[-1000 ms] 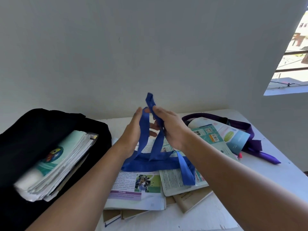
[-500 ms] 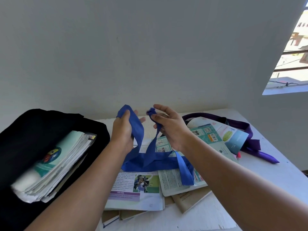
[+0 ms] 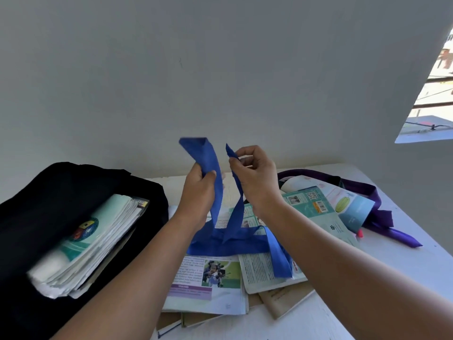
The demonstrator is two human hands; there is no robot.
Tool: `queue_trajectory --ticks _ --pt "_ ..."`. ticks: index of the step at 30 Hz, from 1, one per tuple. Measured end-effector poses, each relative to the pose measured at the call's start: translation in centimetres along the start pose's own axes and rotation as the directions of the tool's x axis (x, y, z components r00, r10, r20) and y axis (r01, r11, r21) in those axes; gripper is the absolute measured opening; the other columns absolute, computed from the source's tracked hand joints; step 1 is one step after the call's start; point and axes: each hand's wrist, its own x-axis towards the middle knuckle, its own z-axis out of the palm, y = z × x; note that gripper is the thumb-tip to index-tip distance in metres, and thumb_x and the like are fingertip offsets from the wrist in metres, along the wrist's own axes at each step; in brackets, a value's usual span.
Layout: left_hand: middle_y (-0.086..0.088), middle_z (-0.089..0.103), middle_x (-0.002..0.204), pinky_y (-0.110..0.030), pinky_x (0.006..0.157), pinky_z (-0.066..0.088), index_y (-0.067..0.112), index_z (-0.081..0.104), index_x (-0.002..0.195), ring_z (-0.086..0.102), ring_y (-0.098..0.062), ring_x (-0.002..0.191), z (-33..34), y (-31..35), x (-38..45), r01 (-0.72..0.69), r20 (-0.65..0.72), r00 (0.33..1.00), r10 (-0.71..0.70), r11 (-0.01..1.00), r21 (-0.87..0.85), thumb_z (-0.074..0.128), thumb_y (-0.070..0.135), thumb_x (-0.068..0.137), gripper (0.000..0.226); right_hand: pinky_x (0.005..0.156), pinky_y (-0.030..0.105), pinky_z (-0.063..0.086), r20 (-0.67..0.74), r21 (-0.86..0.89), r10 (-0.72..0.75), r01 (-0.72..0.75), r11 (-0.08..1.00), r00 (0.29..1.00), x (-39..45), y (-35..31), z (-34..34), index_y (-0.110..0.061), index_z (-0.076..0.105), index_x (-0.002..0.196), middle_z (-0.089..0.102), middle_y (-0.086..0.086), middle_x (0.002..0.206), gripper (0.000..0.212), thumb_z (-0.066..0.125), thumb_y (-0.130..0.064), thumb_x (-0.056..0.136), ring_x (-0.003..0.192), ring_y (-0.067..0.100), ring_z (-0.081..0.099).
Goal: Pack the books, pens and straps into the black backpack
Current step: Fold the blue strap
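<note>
In the middle of the frame I hold a long, flat royal-blue fabric strap (image 3: 215, 192) up off the white table (image 3: 416, 266). My left hand (image 3: 199, 190) has its fingers and thumb curled round one length of it, and the folded end stands up above my fist. My right hand (image 3: 255, 177), just beside it but not touching it, pinches the other length between thumb and forefinger, the remaining fingers curled in. My two hands are apart, each clamped on its own part of the strap. Below them both lengths hang down to a wide blue band that lies across the loose pile of paper-covered schoolbooks (image 3: 210, 283), and one free end trails down over an open text page at lower centre.

At the left of the frame lies the black fabric backpack (image 3: 73, 187) with its mouth open toward me. A thick stack of white and pale-green books (image 3: 90, 244) already sits inside it, spines and page edges showing.

To the right of my right hand, teal-covered booklets (image 3: 316, 209) are fanned over the pile. Behind and beside them, at the right of the frame, a dark purple fabric strap (image 3: 382, 217) loops on the table, its end pointing to the lower right. A small pink tip (image 3: 359, 233) shows at the booklets' edge; I cannot tell what it belongs to.
</note>
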Motion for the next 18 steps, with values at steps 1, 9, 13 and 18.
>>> queue_trajectory --ticks 1,9,13,18 --pt "-0.011 0.068 0.105 -0.054 0.098 0.05 0.037 0.061 0.103 0.065 -0.023 0.101 0.1 0.1 -0.1 -0.023 0.031 0.999 0.023 1.0 0.008 0.044 0.004 0.103 0.037 0.054 0.03 0.046 -0.012 -0.055 -0.031 0.03 0.998 0.999 0.1 0.0 0.1 -0.019 0.07 0.099 0.064 -0.003 0.068 0.009 0.071 -0.011 0.094 0.058 0.015 0.054" --pt "-0.011 0.062 0.08 -0.038 0.075 0.048 0.011 0.065 0.088 0.058 -0.021 0.079 1.6 0.5 -1.8 0.016 0.183 0.983 -0.014 1.0 -0.006 0.038 -0.001 0.097 0.031 0.075 0.04 0.062 -0.133 -0.195 -0.15 0.123 0.973 0.98 0.3 0.7 0.5 -0.034 0.077 0.095 0.074 -0.015 0.084 0.009 0.075 -0.025 0.093 0.076 0.006 0.07" --pt "-0.019 0.062 0.091 -0.038 0.077 0.049 0.001 0.062 0.1 0.06 -0.024 0.084 1.9 0.3 -2.2 0.033 0.237 0.971 -0.025 0.999 -0.028 0.038 0.004 0.098 0.024 0.082 0.037 0.061 -0.113 -0.269 -0.177 0.142 0.953 0.978 0.4 0.5 0.3 -0.039 0.081 0.102 0.076 -0.018 0.094 0.01 0.076 -0.037 0.093 0.087 0.005 0.072" --pt "-0.017 0.063 0.1 -0.047 0.086 0.05 0.004 0.063 0.106 0.06 -0.031 0.096 2.1 0.6 -2.0 0.132 0.3 0.952 -0.062 0.966 -0.221 0.043 0.025 0.093 0.032 0.094 0.031 0.055 -0.003 -0.325 -0.218 0.205 0.923 0.976 -0.4 0.3 0.2 -0.031 0.078 0.122 0.065 -0.016 0.109 0.025 0.061 -0.037 0.104 0.1 0.002 0.065"
